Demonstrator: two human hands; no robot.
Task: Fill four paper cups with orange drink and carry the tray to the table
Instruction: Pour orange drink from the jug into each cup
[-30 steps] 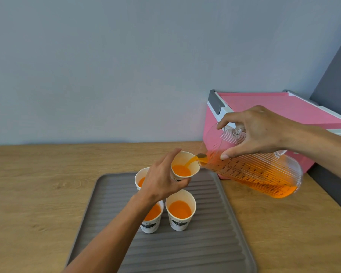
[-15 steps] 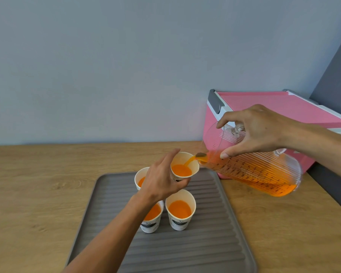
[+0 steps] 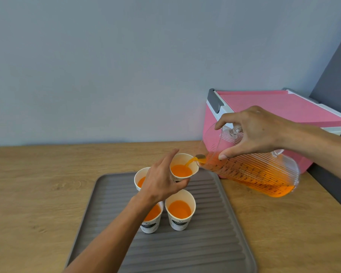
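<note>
A grey ribbed tray (image 3: 195, 251) lies on the wooden counter (image 3: 37, 184). My left hand (image 3: 161, 180) grips the far right paper cup (image 3: 183, 168), holding it tilted above the tray. My right hand (image 3: 252, 133) holds a clear ribbed jug (image 3: 254, 172) tipped to the left, and a thin stream of orange drink (image 3: 191, 161) runs from its spout into that cup. Three other paper cups stand on the tray with orange drink in them: the far left cup (image 3: 140, 179), the near left cup (image 3: 152, 219) partly under my forearm, and the near right cup (image 3: 180, 209).
A pink cooler box (image 3: 274, 109) with a white rim and grey latch stands against the wall behind the jug. A dark grey panel (image 3: 335, 91) closes the right side. Bare wooden counter shows to the left and right of the tray.
The drink level in the held cup has risen a little as the pour goes on. Both hands and the jug stay almost where they were.
</note>
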